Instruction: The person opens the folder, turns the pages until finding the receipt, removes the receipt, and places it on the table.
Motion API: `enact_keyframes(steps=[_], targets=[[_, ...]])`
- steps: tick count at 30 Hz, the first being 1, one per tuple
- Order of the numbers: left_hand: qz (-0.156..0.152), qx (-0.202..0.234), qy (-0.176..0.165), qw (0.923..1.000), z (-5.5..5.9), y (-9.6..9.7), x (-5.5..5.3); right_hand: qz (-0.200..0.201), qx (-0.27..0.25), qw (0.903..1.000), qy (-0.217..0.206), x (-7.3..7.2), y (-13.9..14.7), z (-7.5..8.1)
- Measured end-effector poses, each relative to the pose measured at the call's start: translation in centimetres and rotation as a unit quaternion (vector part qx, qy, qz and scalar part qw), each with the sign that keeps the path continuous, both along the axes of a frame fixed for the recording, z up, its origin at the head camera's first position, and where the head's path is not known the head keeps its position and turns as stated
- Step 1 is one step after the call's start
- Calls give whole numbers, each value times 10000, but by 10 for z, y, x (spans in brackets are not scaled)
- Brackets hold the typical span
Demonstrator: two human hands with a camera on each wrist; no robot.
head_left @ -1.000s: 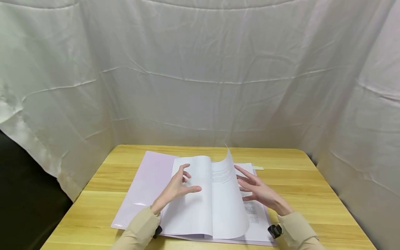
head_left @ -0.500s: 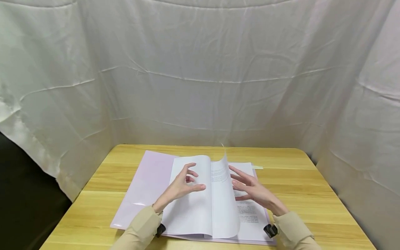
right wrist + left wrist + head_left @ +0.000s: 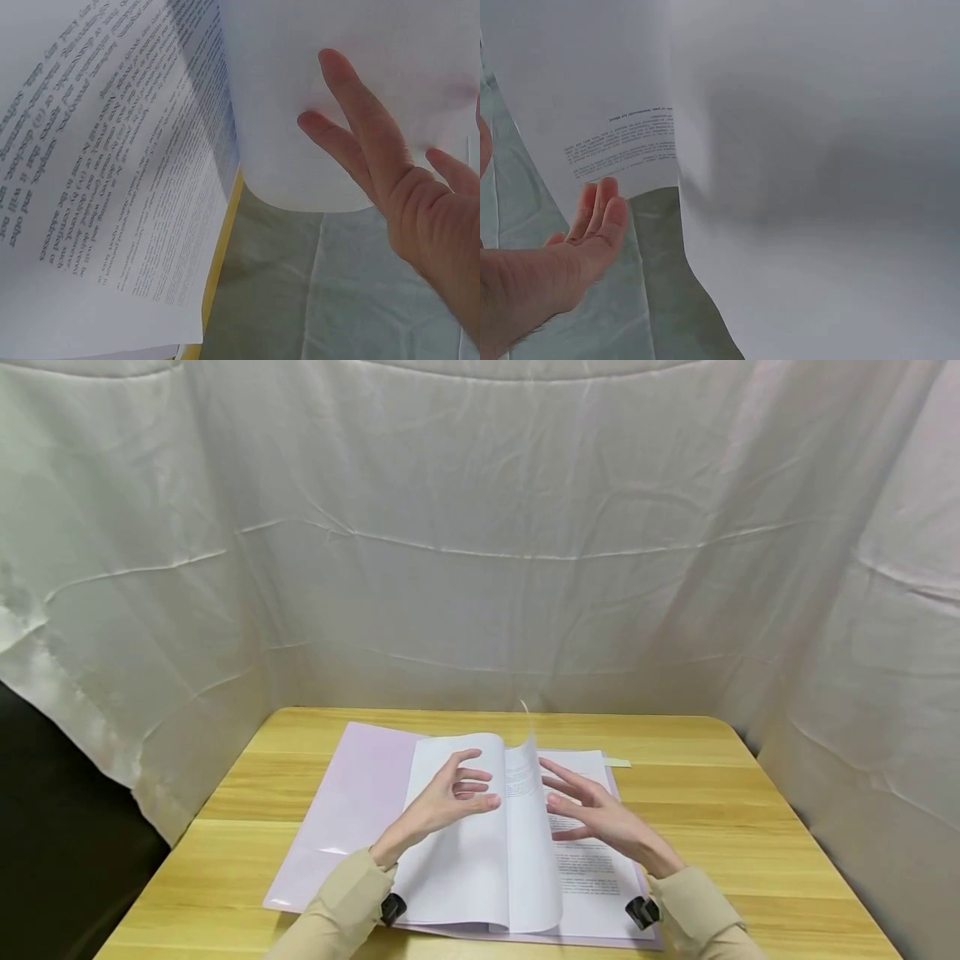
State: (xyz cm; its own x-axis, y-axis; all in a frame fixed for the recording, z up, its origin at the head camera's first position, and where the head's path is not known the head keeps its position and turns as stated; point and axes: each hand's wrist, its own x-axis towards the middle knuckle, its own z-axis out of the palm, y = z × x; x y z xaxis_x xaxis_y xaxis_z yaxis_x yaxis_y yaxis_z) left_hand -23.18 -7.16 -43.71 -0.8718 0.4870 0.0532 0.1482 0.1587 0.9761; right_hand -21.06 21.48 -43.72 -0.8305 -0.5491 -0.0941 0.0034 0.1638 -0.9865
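A lilac folder [image 3: 375, 793] lies open on the table with a bound stack of printed sheets in it. One sheet [image 3: 531, 852] stands raised and curved near the middle, between the two hands. My right hand [image 3: 600, 818] rests spread fingers on the right side of this sheet; in the right wrist view the fingertips [image 3: 337, 67] press against its blank-looking face. My left hand [image 3: 442, 797] hovers over the blank left-hand page [image 3: 450, 877], its fingers loosely bent and holding nothing. The left wrist view shows the left hand [image 3: 577, 240] beside a page with small print.
Beneath the raised sheet lies a printed page [image 3: 592, 868] on the right. A pale tab [image 3: 618, 762] sticks out at the stack's upper right. The wooden table [image 3: 735, 827] is bordered by grey-white curtains [image 3: 480, 543] at the back and sides.
The raised sheet has swung leftward, uncovering more of the printed page on the right. My right hand moved left with it, and my left hand shifted slightly right.
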Motion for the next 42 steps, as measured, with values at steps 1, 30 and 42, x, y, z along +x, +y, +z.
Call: enact_keyframes(steps=[1,30,42], targets=[[-24,35,-43,10000,0,0,0,17,-8,10000,-12,0,-1,0],[170,84,-452,9988,11,14,0,279,-77,9996,-29,-5,-13,-4],[317,195,-494,9981,6,10,-3,366,-231,9991,-6,-6,-9,-8]])
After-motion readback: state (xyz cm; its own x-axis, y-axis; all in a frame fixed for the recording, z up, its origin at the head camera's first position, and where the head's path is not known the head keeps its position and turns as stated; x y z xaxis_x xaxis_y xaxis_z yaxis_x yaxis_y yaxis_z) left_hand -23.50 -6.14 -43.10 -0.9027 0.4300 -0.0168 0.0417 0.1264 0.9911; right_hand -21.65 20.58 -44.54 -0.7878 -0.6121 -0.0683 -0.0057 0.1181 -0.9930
